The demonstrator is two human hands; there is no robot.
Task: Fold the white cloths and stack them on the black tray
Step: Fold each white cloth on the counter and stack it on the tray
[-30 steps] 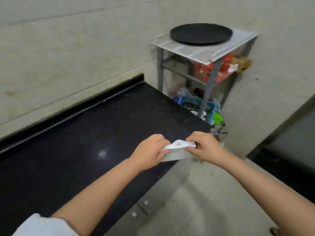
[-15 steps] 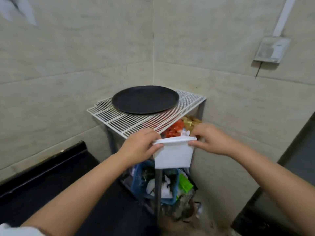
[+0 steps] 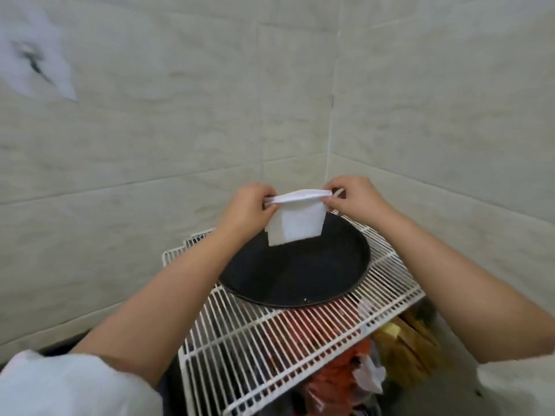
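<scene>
White folded cloth (image 3: pixel 295 226) hangs in the middle of the frame, held up by its top edge between two hands. Left hand (image 3: pixel 249 210) pinches the upper left corner, its fingers (image 3: pixel 268 202) curled round the fold; right hand (image 3: pixel 353 201) pinches the upper right corner in the same way, thumb and forefinger closed on the fabric. Several layers show at the lower left of the cloth, where the edges are slightly staggered. Its bottom edge hangs over the far part of the black tray (image 3: pixel 300 277); whether it touches the tray cannot be told. The tray is round and lies flat on a white wire rack (image 3: pixel 270 340), just below centre. Through the wires, red and orange packets (image 3: pixel 339 373) and yellowish packets (image 3: pixel 411 340) show on the shelf beneath, toward the lower right. White sleeves (image 3: pixel 75 385) sit at the bottom left and bottom right corners. Pale tiled walls (image 3: pixel 150 130) meet in a corner behind the hands.
</scene>
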